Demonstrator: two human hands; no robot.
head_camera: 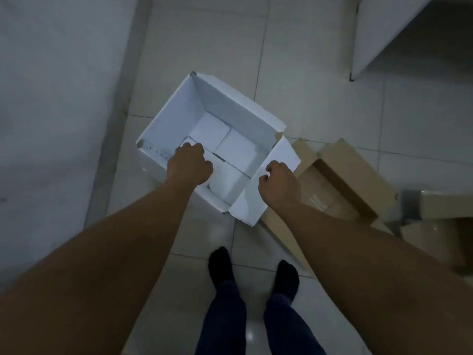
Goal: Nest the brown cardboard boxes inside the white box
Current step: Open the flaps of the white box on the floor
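Observation:
The white box [230, 103] stands open on the tiled floor, with only its own bottom flaps showing inside. My left hand [190, 163] grips the box's near-left rim, fingers curled over the edge. My right hand [279, 184] holds the box's folded-out right flap [256, 201]. An open brown cardboard box [340, 180] lies on the floor just right of the white box, partly behind my right forearm. Another brown box [440, 226], with grey tape on it, sits at the right edge and is cut off by the frame.
A grey wall [51, 98] runs along the left, close to the white box. A white piece of furniture [378, 34] stands at the top right. My feet in black socks [253, 272] stand on the tiles just below the boxes.

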